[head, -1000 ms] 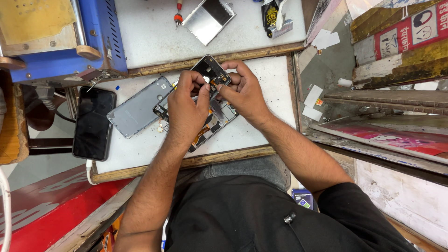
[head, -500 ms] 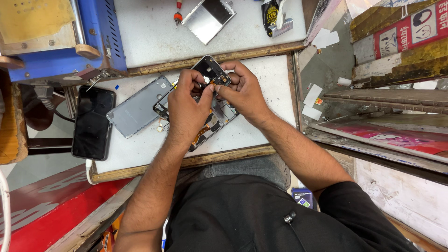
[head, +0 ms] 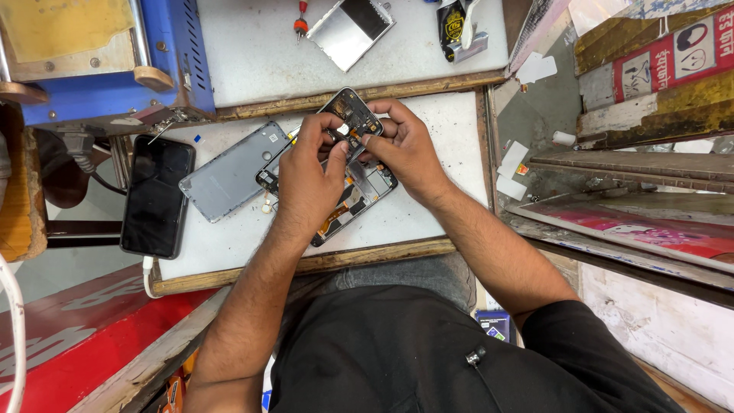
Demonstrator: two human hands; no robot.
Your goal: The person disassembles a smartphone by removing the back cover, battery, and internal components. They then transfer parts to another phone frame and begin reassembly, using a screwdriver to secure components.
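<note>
The opened phone (head: pixel 348 164) lies on the white worktop (head: pixel 436 199), under both hands. The left hand (head: pixel 306 180) pinches a small part over it; the right hand (head: pixel 405 149) curls closed round its top end — fingertips meeting the left's. Beside the opened phone, to its left: one grey back cover (head: pixel 229 170), then one black phone (head: pixel 157 195).

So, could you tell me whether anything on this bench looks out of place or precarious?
The black phone overhangs the left edge of the white work board, partly unsupported. The opened phone under both hands lies dismantled, its grey back cover alongside.
</note>
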